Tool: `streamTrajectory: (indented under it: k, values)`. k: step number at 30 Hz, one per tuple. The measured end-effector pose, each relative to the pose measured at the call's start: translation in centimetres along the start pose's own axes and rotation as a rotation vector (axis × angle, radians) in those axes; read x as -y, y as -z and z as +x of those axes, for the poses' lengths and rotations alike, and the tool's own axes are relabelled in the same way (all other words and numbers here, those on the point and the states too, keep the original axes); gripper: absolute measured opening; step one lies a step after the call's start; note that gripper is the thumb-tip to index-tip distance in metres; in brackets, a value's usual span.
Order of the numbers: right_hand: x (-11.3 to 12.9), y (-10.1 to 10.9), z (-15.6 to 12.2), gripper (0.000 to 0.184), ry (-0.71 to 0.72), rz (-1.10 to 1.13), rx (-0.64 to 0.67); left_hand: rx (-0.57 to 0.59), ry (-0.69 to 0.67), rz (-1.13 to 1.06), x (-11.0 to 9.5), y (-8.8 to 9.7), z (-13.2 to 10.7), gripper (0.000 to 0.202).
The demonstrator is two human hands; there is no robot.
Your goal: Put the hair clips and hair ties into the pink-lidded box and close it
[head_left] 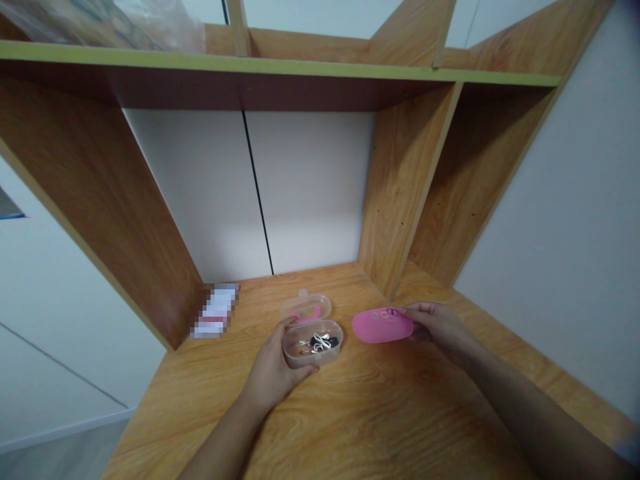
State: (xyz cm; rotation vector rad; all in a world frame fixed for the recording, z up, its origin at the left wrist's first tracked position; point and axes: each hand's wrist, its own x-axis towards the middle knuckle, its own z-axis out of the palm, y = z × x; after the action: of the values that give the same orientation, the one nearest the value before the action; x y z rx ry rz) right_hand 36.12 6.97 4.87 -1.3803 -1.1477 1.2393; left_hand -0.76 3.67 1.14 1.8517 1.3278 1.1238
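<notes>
My left hand (pixel 273 370) grips the near-left side of a clear oval plastic box (pixel 293 360), thumb along its front and fingers behind. Inside the box lie small items, among them paper clips or looped white wire (pixel 324 343) and something black; I cannot make all of them out. The box's clear lid (pixel 320 303), with a pink handle (pixel 314 314), is folded back behind it on the table. To the right, my right hand (pixel 434 327) pinches the right end of a flat pink oval piece (pixel 383 328) with small rings or ring-like prints near its top edge.
A wooden desk (pixel 310 427) carries everything, with a wooden shelf unit (pixel 390 200) rising behind and at both sides. A blurred-out card or packet (pixel 217 310) lies at the left panel. A plastic bag (pixel 150 27) sits on the upper shelf.
</notes>
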Motion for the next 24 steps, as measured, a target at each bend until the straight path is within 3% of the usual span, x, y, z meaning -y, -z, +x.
streamTrajectory:
  k: [4,8,12,17,24]
  values:
    - [-1.1,6.1,-1.0,0.024,-0.040,0.098,-0.050,0.004,0.006,0.008,0.2,0.0,0.0,0.096]
    - [-1.6,11.4,-1.9,0.022,-0.140,0.136,-0.266,0.006,0.012,0.004,0.3,-0.1,0.0,0.097]
    - [-1.8,15.3,-2.7,0.019,-0.188,0.234,-0.391,0.014,0.031,0.024,0.0,0.0,0.0,0.095]
    - [-2.2,17.7,-3.3,0.020,-0.240,0.288,-0.402,0.020,0.012,-0.004,0.0,0.0,0.0,0.093]
    - [-3.7,18.2,-3.0,0.016,-0.201,0.222,-0.378,-0.005,-0.010,-0.013,0.3,0.0,0.0,0.090]
